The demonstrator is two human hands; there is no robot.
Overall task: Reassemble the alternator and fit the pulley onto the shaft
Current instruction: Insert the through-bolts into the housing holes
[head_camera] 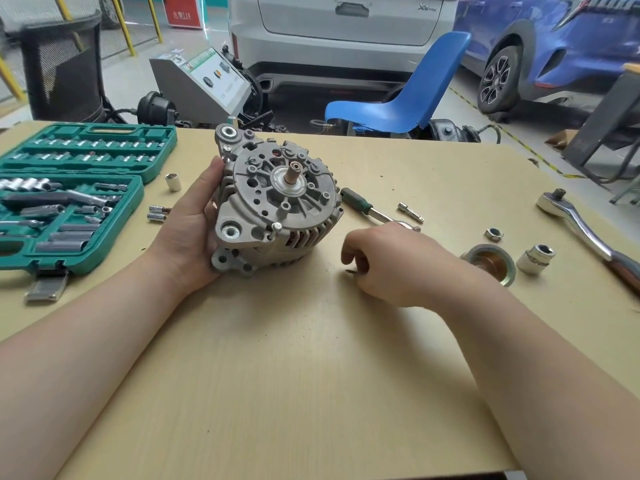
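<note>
The left hand (194, 223) had its grip around the left side of the alternator (273, 202), which stood tilted on the table (311, 358), shaft (293, 172) pointing up. The right hand (388, 265) rested knuckles-up beside it, fingers curled, pinching a small metal piece (350, 271). The pulley (490, 263) lay right of this hand, near a nut (493, 233). The near half of the table was bare; the socket case (69, 192) filled the left edge.

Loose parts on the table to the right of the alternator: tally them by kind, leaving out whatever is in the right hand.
Ratchets: 2, one green-handled, one large chrome
Extension bar: 1
Nut: 1
Pulley: 1
Socket: 1
Total: 6
</note>
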